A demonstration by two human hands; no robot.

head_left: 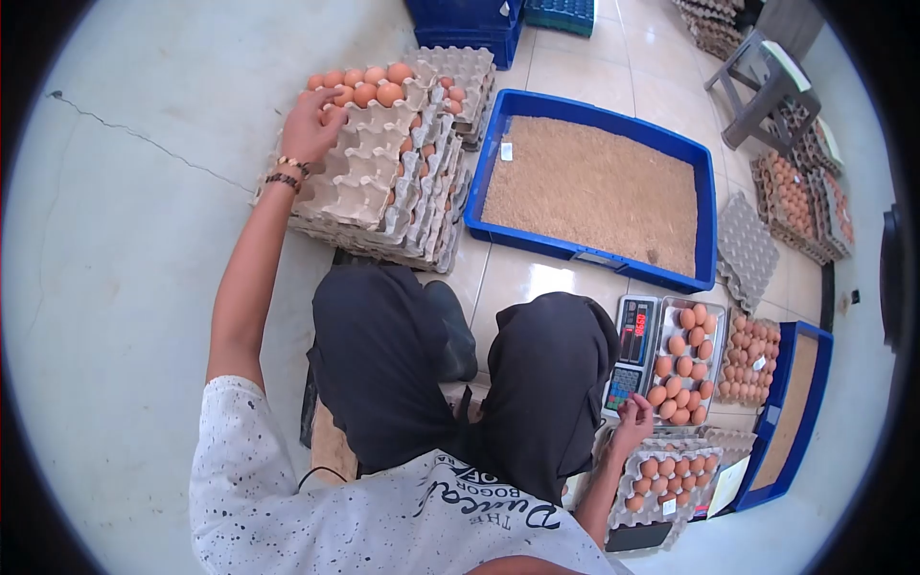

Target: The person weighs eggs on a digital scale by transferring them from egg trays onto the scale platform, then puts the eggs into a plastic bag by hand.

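My left hand (311,129), with bracelets at the wrist, reaches over the top egg tray (350,163) of a tall stack. Its fingers are stretched toward the brown eggs (365,94) in the far rows, close to the nearest egg or touching it. The tray's nearer cups hold no eggs. My right hand (632,425) hovers by the front edge of a digital scale (628,369), its fingers loosely bent and apart, with nothing visible in them. Several brown eggs (683,365) lie on the scale's metal pan, and red digits glow on its display.
A blue tray (479,206) of brown grain-like material stands ahead on the tiles. Egg trays (752,359) and another blue tray (822,383) are at the right. A tray of eggs (671,479) lies below my right hand. A grey stool (771,91) stands far right.
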